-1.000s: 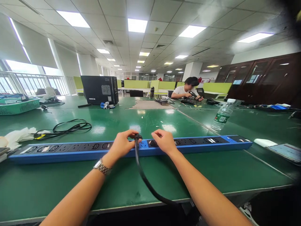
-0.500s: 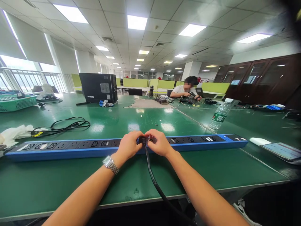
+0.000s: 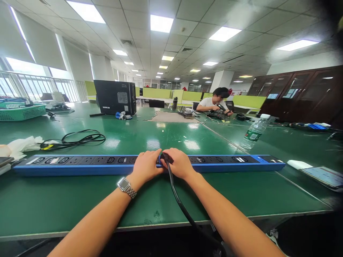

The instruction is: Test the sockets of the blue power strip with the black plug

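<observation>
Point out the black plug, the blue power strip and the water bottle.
black plug (image 3: 164, 157): head view, its top between both hands.
blue power strip (image 3: 80, 169): head view, front side wall.
water bottle (image 3: 252, 135): head view, its label.

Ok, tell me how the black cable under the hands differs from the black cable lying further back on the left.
The cable under the hands runs in one line from the power strip over the table's near edge; the far cable lies in loose loops on the table. The left hand and right hand close around the near one's plug; nothing touches the far one. The near one looks thicker. Both are black.
</observation>
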### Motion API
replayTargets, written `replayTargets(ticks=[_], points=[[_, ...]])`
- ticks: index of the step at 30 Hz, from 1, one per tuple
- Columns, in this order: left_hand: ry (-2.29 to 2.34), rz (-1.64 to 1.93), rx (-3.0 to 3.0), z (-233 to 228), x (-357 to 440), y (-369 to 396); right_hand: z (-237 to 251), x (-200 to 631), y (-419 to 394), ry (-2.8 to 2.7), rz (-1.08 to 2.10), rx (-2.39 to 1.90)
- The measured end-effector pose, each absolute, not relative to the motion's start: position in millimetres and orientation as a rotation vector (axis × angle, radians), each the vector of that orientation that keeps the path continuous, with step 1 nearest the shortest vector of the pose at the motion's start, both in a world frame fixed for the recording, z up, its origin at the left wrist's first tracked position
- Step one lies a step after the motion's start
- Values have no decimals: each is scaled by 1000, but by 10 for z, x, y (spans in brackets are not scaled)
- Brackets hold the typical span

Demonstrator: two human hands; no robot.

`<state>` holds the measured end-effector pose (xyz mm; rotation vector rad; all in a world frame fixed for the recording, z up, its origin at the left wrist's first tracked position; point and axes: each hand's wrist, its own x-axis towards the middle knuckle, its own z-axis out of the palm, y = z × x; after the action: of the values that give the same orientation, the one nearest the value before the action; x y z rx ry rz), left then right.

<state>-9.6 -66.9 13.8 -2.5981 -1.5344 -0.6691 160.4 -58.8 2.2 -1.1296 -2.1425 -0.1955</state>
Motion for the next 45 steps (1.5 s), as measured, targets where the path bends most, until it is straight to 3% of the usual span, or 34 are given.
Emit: replayTargets(ticks=[4, 10, 14, 21, 45], points=[[-1553, -627, -2605, 137, -108, -659, 136, 1700, -585, -1813, -147, -1009], [-1563, -610, -2624, 152, -125, -665, 203, 2343, -473, -1372, -45, -1217], [-1566, -617, -2634, 155, -121, -662, 142, 2658, -453, -1564, 231, -1340], [-1545, -639, -2652, 138, -126, -651, 166, 2696, -515, -1701, 432, -1358], [-1500, -693, -2673, 120, -151, -648, 166, 2750, -661, -1853, 529, -1364]])
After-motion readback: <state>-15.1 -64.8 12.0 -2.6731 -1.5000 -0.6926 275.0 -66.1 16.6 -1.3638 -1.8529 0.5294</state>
